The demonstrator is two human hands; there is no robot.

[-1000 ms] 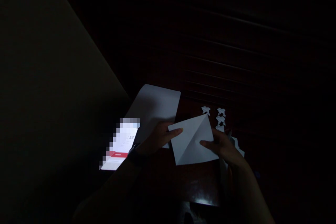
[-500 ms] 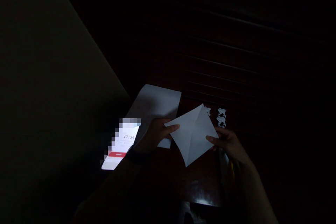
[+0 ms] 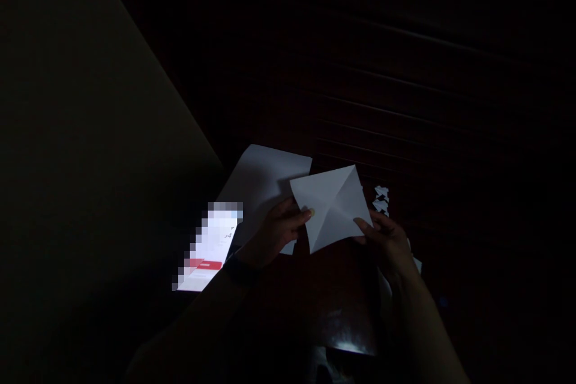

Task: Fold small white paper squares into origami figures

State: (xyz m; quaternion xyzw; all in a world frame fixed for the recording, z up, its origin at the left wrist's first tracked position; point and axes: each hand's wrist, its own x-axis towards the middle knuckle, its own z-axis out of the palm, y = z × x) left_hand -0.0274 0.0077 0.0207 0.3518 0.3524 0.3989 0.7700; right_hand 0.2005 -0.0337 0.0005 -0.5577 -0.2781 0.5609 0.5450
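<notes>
A white square paper (image 3: 330, 207) with crossed diagonal creases is held above a dark table. My left hand (image 3: 276, 234) pinches its left edge, thumb on top. My right hand (image 3: 387, 243) pinches its right lower edge. A dark band sits on my left wrist. The scene is very dim.
A white sheet (image 3: 265, 183) lies flat behind my left hand. A lit phone (image 3: 209, 249) with a red bar lies to the left. Small folded white paper pieces (image 3: 381, 199) sit at the right. More white paper (image 3: 416, 264) shows under my right hand. A pale wall fills the left.
Both hands have turned the creased paper and raised it a little away from me; it now hides one of the small folded pieces.
</notes>
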